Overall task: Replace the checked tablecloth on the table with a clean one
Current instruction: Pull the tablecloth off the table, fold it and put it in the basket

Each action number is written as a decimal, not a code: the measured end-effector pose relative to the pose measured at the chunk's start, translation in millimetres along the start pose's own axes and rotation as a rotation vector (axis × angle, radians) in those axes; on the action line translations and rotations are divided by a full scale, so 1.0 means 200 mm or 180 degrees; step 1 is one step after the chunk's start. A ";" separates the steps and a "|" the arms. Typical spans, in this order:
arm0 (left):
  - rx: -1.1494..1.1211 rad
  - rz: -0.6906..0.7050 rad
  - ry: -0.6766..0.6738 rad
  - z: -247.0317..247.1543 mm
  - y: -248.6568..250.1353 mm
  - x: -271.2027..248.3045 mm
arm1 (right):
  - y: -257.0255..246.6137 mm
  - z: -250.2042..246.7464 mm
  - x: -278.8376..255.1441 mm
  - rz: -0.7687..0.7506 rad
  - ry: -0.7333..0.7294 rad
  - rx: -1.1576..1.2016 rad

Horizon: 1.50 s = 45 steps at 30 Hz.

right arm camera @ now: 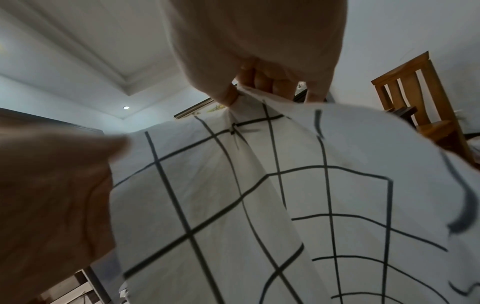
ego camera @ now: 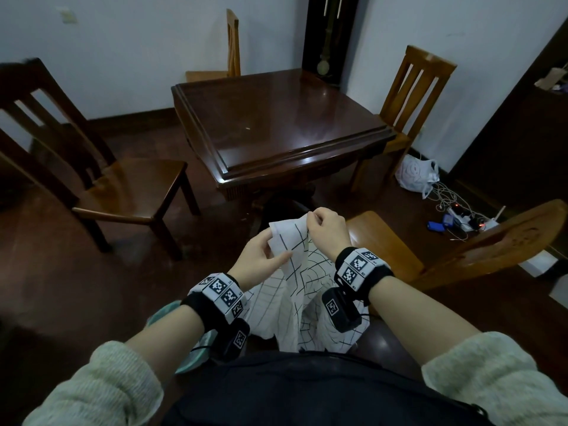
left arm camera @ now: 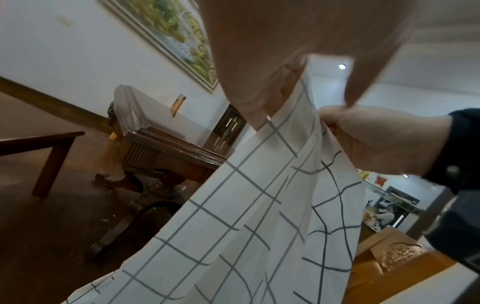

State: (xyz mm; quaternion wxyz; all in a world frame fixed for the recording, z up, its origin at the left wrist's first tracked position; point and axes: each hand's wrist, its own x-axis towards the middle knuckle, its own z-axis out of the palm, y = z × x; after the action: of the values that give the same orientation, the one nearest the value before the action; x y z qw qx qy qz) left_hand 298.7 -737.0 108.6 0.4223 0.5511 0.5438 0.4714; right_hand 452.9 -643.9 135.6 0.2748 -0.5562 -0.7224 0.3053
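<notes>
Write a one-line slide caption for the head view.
Both hands, left and right, pinch the top edge of a checked cloth before a bare wooden table.

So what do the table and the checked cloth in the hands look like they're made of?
The table looks like dark wood with a glossy varnish: light glares off its top, and its edge is moulded in steps. The checked cloth looks like thin woven fabric, matte white with dark grid lines; it folds and drapes softly where the left hand and right hand pinch it.

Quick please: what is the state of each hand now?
Left hand: pinches the white black-checked tablecloth.
Right hand: grips the same cloth's top edge.
</notes>
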 end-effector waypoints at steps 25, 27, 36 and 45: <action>0.0440 -0.0130 0.0471 -0.11 0.05 0.14 | -0.01 -0.06 -0.01 -0.0926 -0.1344 0.0460; 0.0447 -0.0117 0.0432 -0.10 0.03 0.14 | -0.02 -0.04 -0.01 -0.0991 -0.1300 0.0480; 0.0017 0.0145 0.0226 -0.08 0.06 0.08 | -0.02 -0.02 -0.01 -0.0814 -0.1042 0.0549; -0.0136 0.0006 0.0748 -0.04 0.04 0.08 | -0.05 -0.02 -0.02 -0.0779 -0.0868 0.0370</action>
State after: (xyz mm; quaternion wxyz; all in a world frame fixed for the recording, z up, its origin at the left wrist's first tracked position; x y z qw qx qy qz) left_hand 291.3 -722.5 118.7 0.3668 0.4834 0.5789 0.5446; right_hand 450.2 -648.9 146.2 0.2411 -0.4009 -0.7963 0.3834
